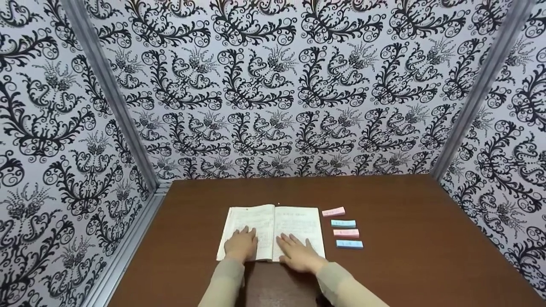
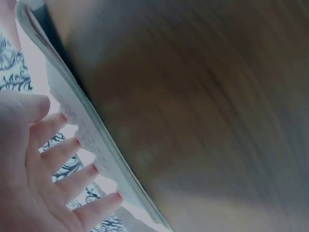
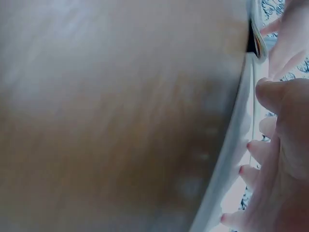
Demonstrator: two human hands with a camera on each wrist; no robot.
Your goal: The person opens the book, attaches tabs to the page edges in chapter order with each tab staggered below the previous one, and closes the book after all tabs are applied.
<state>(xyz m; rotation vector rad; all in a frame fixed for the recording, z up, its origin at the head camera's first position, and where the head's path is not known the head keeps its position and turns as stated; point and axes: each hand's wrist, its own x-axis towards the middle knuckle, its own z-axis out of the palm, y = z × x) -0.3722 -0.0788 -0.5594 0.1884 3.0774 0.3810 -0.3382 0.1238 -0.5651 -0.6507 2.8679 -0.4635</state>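
An open book (image 1: 264,221) with printed pages lies flat on the brown table. On its left page rests my left hand (image 1: 241,244), fingers extended away from me. My right hand (image 1: 298,253) lies on the right page with its fingers spread. In the left wrist view, the fingertips of the left hand (image 2: 58,164) touch the page of the book (image 2: 91,125). The right wrist view shows the right hand (image 3: 289,159) with fingertips against the paper near the book's edge (image 3: 231,140). Neither hand grips anything.
Right of the book, small sticky-note pads stand in a column: a pink pad (image 1: 333,212), a blue pad (image 1: 343,224), another pink pad (image 1: 346,233) and another blue pad (image 1: 349,244). Patterned walls (image 1: 273,94) with metal posts surround the brown table (image 1: 409,256).
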